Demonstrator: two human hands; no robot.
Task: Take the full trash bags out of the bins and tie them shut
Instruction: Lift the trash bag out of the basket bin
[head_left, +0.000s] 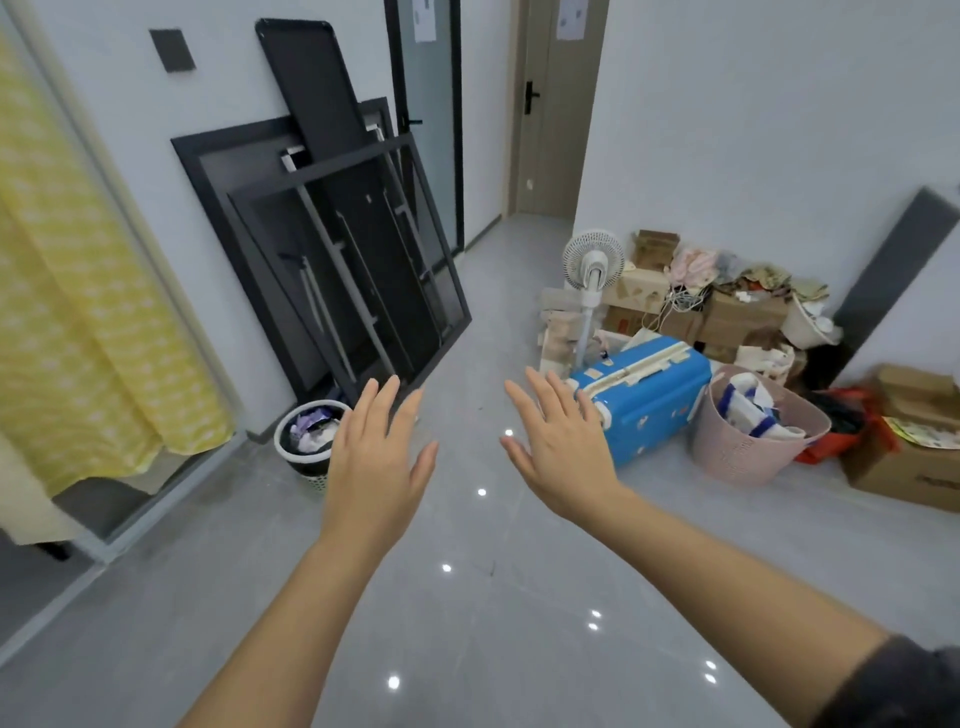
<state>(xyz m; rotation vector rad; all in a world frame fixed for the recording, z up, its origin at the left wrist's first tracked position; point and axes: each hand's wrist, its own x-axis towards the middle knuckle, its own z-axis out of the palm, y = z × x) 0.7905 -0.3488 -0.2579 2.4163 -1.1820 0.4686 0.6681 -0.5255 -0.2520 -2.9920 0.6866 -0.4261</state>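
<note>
The trash bin (311, 441) stands full by the wall; left hand (376, 462) and right hand (563, 457) hover, fingers spread, empty.

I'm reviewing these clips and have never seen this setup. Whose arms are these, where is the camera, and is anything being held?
There is no machine here. A person wears a wide-angle camera on the head, looking forward and down, so you see their own arms. The left hand and right hand reach forward with straight fingers and hold nothing. On the floor by the left wall stands a trash bin, its black bag filled with rubbish. On the right are a blue suitcase, a pink basket, a white fan and cardboard boxes.
</note>
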